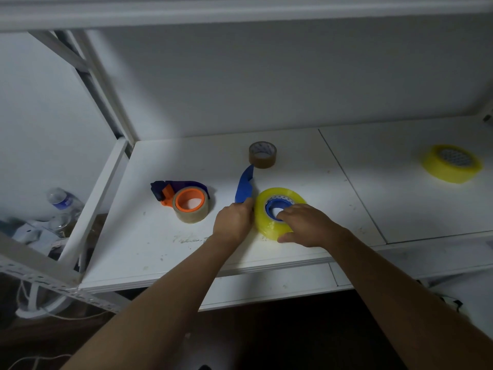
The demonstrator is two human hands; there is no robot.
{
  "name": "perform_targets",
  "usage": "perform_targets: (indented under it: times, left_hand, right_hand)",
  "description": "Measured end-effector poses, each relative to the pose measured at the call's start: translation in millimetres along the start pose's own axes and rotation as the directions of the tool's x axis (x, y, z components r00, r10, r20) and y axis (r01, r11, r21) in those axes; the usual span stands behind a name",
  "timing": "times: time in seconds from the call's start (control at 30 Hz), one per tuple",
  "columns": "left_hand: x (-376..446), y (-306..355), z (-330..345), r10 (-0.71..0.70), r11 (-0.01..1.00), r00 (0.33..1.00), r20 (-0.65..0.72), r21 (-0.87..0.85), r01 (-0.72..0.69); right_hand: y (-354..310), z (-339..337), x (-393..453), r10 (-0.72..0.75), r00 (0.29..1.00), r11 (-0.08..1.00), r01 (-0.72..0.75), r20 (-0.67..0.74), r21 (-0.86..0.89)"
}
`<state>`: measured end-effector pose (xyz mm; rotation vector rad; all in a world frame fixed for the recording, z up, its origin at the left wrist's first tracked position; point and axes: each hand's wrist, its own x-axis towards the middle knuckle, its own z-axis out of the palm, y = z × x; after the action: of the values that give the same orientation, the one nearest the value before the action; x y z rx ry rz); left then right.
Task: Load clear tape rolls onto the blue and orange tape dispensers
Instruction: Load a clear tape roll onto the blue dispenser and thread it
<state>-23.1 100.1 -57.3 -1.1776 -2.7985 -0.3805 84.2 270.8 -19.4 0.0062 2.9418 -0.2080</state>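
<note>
A yellowish clear tape roll (266,222) lies flat on the white shelf (149,249), around the blue dispenser's hub (272,206). The blue dispenser's handle (245,186) sticks out toward the back. My left hand (233,221) grips the near end of that handle. My right hand (306,225) rests on the roll, fingers over the hub and thumb at the roll's front edge. To the left lies the orange and dark blue dispenser (181,192) with a clear roll (190,209) on its orange hub.
A brown tape roll (262,154) stands behind the blue handle. Another yellow roll (452,163) lies on the right shelf panel. White shelf uprights rise at the left; a water bottle (62,200) and clutter lie below left.
</note>
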Motion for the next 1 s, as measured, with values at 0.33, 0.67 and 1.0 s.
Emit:
perform_targets:
  times: [0.33,0.67,1.0]
  left_hand:
    - [1.0,-0.6,-11.4,0.114,0.963,0.985,0.130,0.231,-0.142]
    - [-20.7,1.0,-4.3,0.099,0.978,0.994,0.040,0.182,-0.104]
    - [-26.4,4.7,15.2,-0.067,0.973,0.992,-0.105,-0.229,0.042]
  right_hand:
    - [2.2,4.0,0.8,0.004,1.000,1.000,-0.004,-0.004,-0.023]
    - [3.5,4.8,2.8,0.022,0.997,0.996,-0.015,0.069,-0.093]
    - [-18.9,8.1,13.8,0.105,0.994,0.994,-0.105,0.020,0.007]
